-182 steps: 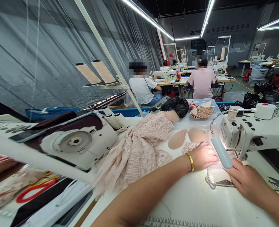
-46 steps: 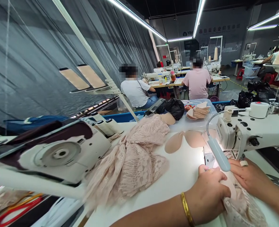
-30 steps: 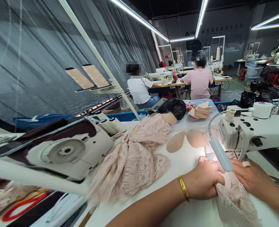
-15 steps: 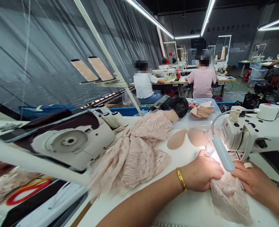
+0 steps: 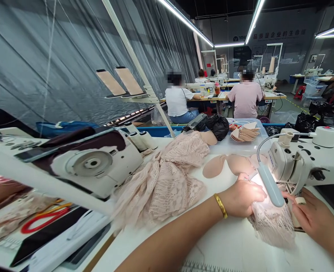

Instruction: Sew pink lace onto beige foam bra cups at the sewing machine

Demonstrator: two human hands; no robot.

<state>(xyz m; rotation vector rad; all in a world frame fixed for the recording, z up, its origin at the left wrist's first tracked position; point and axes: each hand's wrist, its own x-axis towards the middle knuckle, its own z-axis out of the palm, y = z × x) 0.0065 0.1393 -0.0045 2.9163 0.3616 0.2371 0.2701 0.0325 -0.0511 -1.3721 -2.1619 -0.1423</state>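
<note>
Under the sewing machine's needle end lies a piece of pale pink lace fabric, its loose end spread toward me over the white tabletop. My left hand, with a gold bracelet at the wrist, is closed on the left edge of this fabric. My right hand is at the fabric's right side by the needle area. Its fingers are stretched out and apart, one wrapped in a pale band. A grey lamp glows over the work and hides the needle and part of the fabric.
Left of my hands are a heap of pink lace and beige bra cups. Behind them a clear plastic tray holds stacked cups. A tilted machine and red-handled scissors are at far left. Co-workers sit ahead.
My right hand has shifted a little away from the lace, and its fingers have spread. The lace's loose end has drawn up toward the machine. The view has turned slightly left.
</note>
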